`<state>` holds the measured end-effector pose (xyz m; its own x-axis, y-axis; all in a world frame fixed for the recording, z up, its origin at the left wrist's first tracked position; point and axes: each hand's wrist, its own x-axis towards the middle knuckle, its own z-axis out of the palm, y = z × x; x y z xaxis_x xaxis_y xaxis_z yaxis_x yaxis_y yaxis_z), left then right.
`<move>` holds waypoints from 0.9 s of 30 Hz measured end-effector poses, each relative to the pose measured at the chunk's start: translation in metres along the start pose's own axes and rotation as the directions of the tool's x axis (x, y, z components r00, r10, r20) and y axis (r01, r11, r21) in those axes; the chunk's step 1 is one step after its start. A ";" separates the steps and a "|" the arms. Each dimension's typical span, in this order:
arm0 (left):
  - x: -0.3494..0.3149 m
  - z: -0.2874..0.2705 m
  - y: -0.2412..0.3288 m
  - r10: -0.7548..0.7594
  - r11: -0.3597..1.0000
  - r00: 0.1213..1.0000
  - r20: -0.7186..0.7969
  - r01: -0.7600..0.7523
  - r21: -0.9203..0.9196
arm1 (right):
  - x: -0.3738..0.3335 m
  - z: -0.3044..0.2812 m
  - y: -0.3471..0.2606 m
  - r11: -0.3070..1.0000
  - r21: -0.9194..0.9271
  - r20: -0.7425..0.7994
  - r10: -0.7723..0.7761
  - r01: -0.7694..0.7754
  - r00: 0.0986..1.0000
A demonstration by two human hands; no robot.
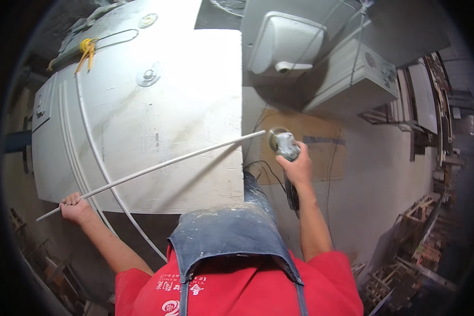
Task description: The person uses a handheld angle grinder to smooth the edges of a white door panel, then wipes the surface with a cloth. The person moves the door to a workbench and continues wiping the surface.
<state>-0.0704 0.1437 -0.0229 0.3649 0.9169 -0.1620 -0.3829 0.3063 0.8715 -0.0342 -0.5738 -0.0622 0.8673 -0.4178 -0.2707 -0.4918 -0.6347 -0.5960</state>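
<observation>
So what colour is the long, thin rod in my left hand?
The long, thin rod in your left hand is white, best seen in the head view.

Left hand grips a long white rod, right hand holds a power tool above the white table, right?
No: in the head view, the right hand holds the power tool beyond the right edge of the white table, not above it.

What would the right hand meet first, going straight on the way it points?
Past the grinder it holds, the right hand would probably meet the white basin-like piece first, though depth is unclear.
</observation>
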 end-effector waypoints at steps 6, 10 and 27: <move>-0.070 0.042 -0.019 -0.006 0.999 1.000 -0.018 0.005 -0.044 | -0.053 -0.003 -0.074 0.988 0.043 0.244 -0.156 0.150 0.957; -0.109 0.079 -0.027 0.013 1.000 0.999 -0.043 -0.014 -0.025 | -0.071 0.023 -0.110 0.907 0.083 0.435 -0.407 0.414 0.804; -0.111 0.085 -0.029 0.011 1.000 1.000 -0.021 -0.012 -0.019 | -0.046 0.012 -0.077 0.962 -0.068 0.378 -0.220 0.264 0.899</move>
<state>-0.0279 0.0113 0.0090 0.3426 0.9255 -0.1616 -0.4032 0.3002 0.8645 -0.0355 -0.4982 -0.0132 0.9173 0.0094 -0.3980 -0.2497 -0.7651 -0.5936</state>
